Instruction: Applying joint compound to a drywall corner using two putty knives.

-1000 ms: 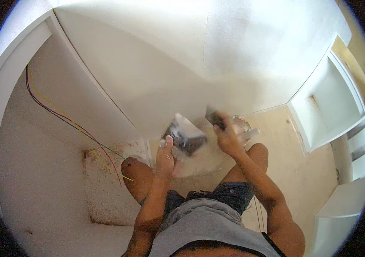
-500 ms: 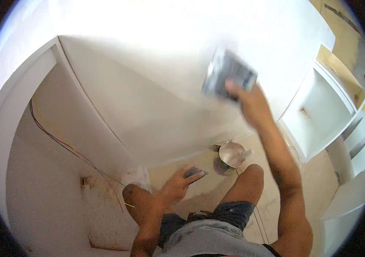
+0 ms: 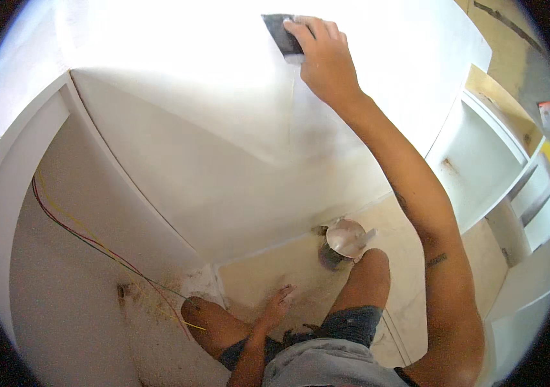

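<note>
My right hand [image 3: 328,61] reaches up against the white wall panel [image 3: 223,116]. Gripped in it is a dark, flat putty spreader [image 3: 280,37], its blade close to or touching the panel; a pale smear shows at its lower edge. My left hand [image 3: 276,311] is low between my knees, its fingers bent close together. Whatever those fingers may hold is hidden from this angle. A round pot with whitish paste [image 3: 346,237] stands near my right knee, and a pale flat tool handle [image 3: 366,238] sticks out over its rim.
Loose coloured wires [image 3: 104,248] hang from the recess at left and run down to my left knee. A white frame [image 3: 71,97] edges that recess. At right is a white open box-like cabinet [image 3: 481,164]. The floor [image 3: 242,274] is stained beige.
My right hand has moved up and left across the panel with the spreader. My left hand has lowered and turned, and the dark spreader it held earlier no longer shows.
</note>
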The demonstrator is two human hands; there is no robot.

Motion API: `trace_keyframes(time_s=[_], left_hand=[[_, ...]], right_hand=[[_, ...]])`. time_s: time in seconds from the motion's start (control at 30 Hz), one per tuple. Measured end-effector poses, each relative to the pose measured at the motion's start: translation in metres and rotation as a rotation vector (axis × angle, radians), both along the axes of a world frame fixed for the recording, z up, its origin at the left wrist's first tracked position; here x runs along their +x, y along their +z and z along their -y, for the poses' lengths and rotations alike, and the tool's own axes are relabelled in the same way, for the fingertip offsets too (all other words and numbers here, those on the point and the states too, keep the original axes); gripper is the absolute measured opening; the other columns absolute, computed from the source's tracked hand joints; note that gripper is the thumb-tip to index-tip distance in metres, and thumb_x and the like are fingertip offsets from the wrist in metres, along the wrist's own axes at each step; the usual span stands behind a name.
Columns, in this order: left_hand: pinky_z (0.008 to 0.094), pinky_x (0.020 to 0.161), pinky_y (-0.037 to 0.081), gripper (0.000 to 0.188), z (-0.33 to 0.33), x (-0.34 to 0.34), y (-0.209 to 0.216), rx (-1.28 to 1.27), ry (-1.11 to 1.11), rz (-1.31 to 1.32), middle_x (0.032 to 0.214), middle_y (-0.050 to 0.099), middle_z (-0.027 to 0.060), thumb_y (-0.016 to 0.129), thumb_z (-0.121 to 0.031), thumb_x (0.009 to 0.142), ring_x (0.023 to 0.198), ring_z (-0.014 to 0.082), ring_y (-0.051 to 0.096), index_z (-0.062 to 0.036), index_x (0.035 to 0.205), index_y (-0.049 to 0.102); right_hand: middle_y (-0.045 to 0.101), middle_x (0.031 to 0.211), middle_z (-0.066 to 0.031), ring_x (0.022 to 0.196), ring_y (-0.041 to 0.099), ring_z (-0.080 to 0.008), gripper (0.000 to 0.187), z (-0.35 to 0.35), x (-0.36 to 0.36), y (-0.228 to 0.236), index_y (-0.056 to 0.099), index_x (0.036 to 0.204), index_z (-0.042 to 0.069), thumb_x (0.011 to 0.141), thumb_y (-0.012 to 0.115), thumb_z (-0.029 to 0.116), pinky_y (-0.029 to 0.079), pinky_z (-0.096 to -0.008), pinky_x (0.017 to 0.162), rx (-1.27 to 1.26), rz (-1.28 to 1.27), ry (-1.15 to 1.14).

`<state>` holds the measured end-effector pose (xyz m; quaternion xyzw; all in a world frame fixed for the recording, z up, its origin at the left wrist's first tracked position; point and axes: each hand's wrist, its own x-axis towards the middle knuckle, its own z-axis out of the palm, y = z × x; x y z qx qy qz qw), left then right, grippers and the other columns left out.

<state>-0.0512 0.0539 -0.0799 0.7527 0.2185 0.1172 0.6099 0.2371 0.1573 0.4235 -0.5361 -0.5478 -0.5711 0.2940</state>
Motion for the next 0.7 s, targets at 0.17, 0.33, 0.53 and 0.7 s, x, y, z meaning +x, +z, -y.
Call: trace_keyframes(time_s=[0.17,0.33,0.53,0.7], left_hand=[[0.0407,0.113,0.030,0.056,-0.013,0.001,-0.008,-0.097,0.089,0.113,0.142,0.046,0.0154,0.052,-0.006,0.082,0.133,0.0293,0.042,-0.0119,0.138,0.050],[0.0411,0.114,0.028,0.065,-0.019,0.001,-0.027,0.009,0.085,0.083,0.141,0.048,0.0151,0.049,0.003,0.076,0.133,0.0305,0.042,-0.0144,0.138,0.050],[0.0416,0.115,0.026,0.066,-0.022,0.010,-0.019,0.091,0.095,0.006,0.140,0.049,0.0153,0.044,0.006,0.074,0.131,0.0323,0.043,-0.0140,0.137,0.051],[0.0417,0.114,0.027,0.063,-0.019,0.013,-0.026,0.095,0.094,0.063,0.139,0.050,0.0158,0.043,0.003,0.076,0.131,0.0324,0.043,-0.0131,0.137,0.051]], right_hand=[[0.061,0.117,-0.0098,0.107,0.056,-0.0271,0.039,0.019,0.021,0.033,0.062,0.115,0.009,0.080,0.056,-0.006,0.045,-0.0420,0.089,-0.085,0.075,0.075],[0.055,0.113,-0.0170,0.106,0.051,-0.0353,0.035,0.017,-0.003,0.045,0.058,0.116,0.000,0.086,0.042,-0.002,0.040,-0.0430,0.096,-0.107,-0.005,0.163],[0.056,0.121,-0.0123,0.113,0.051,-0.0321,0.048,0.004,0.019,-0.033,0.059,0.120,0.012,0.076,0.058,-0.006,0.041,-0.0453,0.095,-0.160,0.070,0.104],[0.051,0.125,-0.0123,0.113,0.047,-0.0320,0.057,0.006,0.020,-0.099,0.053,0.126,0.009,0.070,0.063,-0.001,0.039,-0.0479,0.096,-0.298,0.087,0.096]])
